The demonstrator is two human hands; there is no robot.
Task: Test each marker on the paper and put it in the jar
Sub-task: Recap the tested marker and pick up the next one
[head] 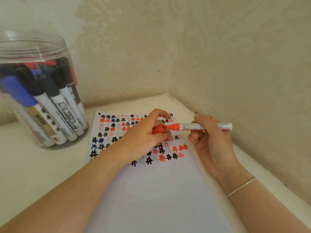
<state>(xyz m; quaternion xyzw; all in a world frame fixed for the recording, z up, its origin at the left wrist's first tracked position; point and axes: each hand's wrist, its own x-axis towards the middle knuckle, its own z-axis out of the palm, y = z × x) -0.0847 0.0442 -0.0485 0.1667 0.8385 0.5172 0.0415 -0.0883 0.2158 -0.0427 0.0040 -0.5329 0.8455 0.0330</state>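
Soft even light, blurred, warped edges

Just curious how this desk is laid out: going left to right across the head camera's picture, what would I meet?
Jar of markers → left hand gripping a red cap → red marker → right hand holding it → wall.

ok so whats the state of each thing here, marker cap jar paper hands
red marker: uncapped, level, tip pointing left
red cap: off the marker
jar: lidless, upright, full of capped markers
paper: flat, far part covered in hash marks, near part blank
left hand: grips the cap
right hand: grips the marker barrel
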